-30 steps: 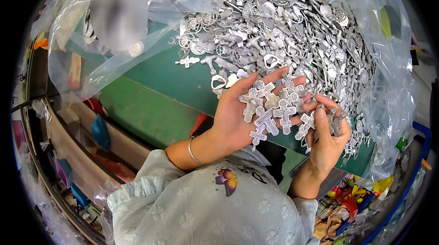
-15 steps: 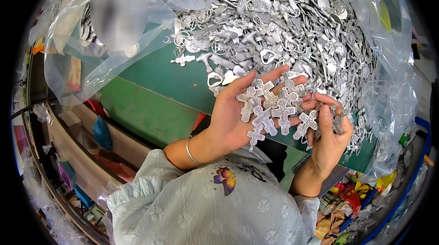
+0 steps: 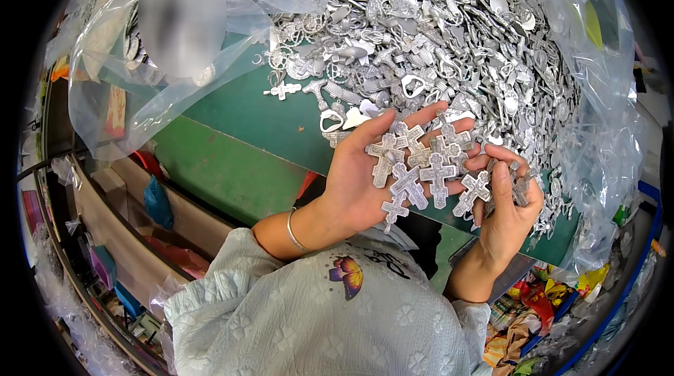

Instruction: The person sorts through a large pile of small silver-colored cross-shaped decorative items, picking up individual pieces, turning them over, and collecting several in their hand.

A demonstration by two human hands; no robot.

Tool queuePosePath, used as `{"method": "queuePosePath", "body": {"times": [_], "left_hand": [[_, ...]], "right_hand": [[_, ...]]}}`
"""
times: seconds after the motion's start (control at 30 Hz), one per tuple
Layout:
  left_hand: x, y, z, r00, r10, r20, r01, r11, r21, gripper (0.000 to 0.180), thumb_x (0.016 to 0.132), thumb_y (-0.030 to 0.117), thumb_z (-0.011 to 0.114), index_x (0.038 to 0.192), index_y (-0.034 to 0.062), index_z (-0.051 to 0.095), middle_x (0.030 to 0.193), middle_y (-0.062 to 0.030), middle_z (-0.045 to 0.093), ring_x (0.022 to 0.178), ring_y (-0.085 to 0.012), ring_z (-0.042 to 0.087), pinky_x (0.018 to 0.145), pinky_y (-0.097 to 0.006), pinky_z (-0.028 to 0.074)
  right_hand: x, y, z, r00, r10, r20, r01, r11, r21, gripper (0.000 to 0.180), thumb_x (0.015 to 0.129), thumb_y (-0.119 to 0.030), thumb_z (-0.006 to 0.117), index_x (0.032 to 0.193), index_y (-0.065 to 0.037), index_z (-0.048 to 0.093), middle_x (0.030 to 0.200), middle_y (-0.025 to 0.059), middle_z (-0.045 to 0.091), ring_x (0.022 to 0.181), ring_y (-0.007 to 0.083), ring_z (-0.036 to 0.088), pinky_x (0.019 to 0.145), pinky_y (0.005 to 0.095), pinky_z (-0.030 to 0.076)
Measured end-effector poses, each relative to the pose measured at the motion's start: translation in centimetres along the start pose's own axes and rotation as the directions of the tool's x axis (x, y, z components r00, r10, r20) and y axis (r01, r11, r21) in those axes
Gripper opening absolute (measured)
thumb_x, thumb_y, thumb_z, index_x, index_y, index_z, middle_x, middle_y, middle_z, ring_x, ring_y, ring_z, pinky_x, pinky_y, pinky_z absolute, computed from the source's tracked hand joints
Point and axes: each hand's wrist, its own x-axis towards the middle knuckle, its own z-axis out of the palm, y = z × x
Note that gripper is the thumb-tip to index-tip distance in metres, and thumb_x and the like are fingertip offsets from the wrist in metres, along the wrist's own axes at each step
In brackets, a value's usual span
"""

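Note:
Palm up, my left hand bears several silver-grey metal cross pendants, spread over its palm and fingers. The fingers lie stretched out beneath them. Beside it my right hand is curled, its thumb and fingers closed on another cross pendant and a few more metal pieces partly hidden in its grip. The fingers of both hands nearly meet. Just beyond them rises a large heap of silver-grey metal pieces. One loose cross pendant lies at the heap's left edge.
The heap rests on a green table. Clear plastic sheeting borders it on the right, and a clear plastic bag stands at the far left. Below left is an open drawer; colourful wrappers lie below right.
Both hands keep their hold. My left hand and its cross pendants have shifted very slightly to the right; the heap looks the same.

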Motion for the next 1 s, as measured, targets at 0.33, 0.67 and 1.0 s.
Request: {"method": "queuePosePath", "body": {"times": [0.33,0.67,1.0], "left_hand": [[-0.07,-0.03,0.27,1.000,-0.009,-0.003,0.008,0.999,-0.044,0.058,0.088,0.041,0.034,0.136,0.0094,0.026,0.140,-0.0181,0.023,0.127,-0.0372,0.027,0.099,-0.058,0.024],[-0.09,-0.07,0.42,1.000,-0.011,0.000,0.011,0.998,-0.064,0.057,0.088,0.040,0.032,0.136,0.0094,0.026,0.140,-0.0190,0.022,0.127,-0.0375,0.027,0.099,-0.059,0.025],[-0.05,-0.08,0.14,1.000,-0.020,0.013,0.021,0.998,-0.057,0.055,0.089,0.039,0.031,0.136,0.0097,0.026,0.141,-0.0194,0.020,0.127,-0.0381,0.027,0.099,-0.058,0.025]], "right_hand": [[0.06,0.33,-0.41,1.000,-0.011,0.030,0.009,0.999,0.050,0.018,0.087,-0.009,0.051,0.096,0.006,0.056,0.085,0.0154,0.061,0.066,0.0099,0.056,0.035,0.0151,0.028],[0.08,0.46,-0.36,0.999,-0.029,0.014,0.028,0.998,0.054,0.017,0.087,-0.010,0.052,0.095,0.005,0.056,0.086,0.0152,0.060,0.070,0.0121,0.058,0.033,0.0156,0.029],[0.28,0.94,-0.83,0.999,-0.032,0.043,0.029,0.996,0.087,0.018,0.086,-0.012,0.054,0.095,0.004,0.055,0.084,0.0146,0.060,0.070,0.0124,0.057,0.032,0.0160,0.030]]}}
